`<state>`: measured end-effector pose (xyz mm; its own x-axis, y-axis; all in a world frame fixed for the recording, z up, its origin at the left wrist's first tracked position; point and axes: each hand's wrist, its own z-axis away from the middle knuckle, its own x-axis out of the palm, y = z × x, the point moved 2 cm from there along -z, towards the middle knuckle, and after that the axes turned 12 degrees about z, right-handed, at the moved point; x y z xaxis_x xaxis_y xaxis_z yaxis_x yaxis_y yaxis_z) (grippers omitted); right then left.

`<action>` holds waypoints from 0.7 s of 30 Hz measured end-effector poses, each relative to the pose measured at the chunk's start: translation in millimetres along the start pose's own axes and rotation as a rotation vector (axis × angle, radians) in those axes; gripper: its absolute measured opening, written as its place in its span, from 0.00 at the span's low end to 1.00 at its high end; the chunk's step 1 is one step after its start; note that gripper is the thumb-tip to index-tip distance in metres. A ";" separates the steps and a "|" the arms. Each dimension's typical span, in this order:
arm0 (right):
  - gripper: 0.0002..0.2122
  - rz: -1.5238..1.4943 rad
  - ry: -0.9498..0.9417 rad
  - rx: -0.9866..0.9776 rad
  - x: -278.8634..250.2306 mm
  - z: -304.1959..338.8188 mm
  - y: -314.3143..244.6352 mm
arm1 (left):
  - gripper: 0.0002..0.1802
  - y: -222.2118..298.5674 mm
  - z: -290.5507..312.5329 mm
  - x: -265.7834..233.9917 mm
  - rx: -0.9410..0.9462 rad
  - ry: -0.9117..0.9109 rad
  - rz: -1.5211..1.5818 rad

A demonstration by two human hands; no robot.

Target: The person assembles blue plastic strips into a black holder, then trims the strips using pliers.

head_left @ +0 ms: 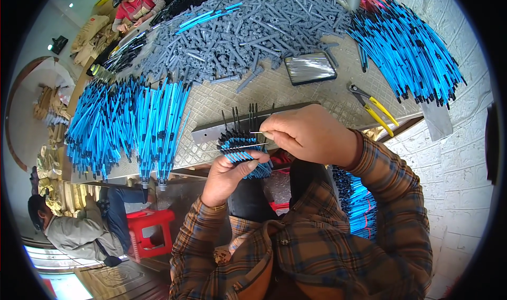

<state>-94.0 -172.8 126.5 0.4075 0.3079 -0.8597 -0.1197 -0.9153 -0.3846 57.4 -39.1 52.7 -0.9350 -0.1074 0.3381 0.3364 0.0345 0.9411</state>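
Note:
My left hand (224, 179) is wrapped round a bundle of thin blue rods with black fittings (238, 154), held at the table's near edge above my lap. A long thin metal pin lies across that bundle. Just over it, my right hand (311, 133) pinches a thin metal pin (256, 132) between thumb and forefinger. Behind the bundle, a metal bar (205, 136) rests along the table edge, with several dark thin rods standing up in front of it. The lower ends of the held rods are partly hidden by my hand.
A heap of grey plastic tubes (227, 38) covers the far table. Bundles of blue rods lie left (105, 125) and right (406, 52). A black tray of metal pins (310, 67) and yellow-handled pliers (374, 107) are nearer. Two other people (134, 7) sit left, one beside a red stool (150, 234).

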 end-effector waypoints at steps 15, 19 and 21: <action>0.09 0.093 -0.072 -0.035 -5.2 -5.9 -5.3 | 0.11 0.7 -0.2 0.4 0.007 -0.070 -0.102; 0.11 -0.151 0.009 -0.037 17.7 -5.4 4.1 | 0.11 1.6 -0.4 0.0 0.006 -0.079 -0.082; 0.12 -0.273 0.056 -0.036 23.8 -2.9 5.3 | 0.12 0.5 -0.3 -0.3 -0.015 -0.074 -0.051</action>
<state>-82.4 -171.0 104.9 0.4702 0.5301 -0.7057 0.0330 -0.8096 -0.5861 57.8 -39.4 53.0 -0.9566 -0.0347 0.2893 0.2889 0.0156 0.9572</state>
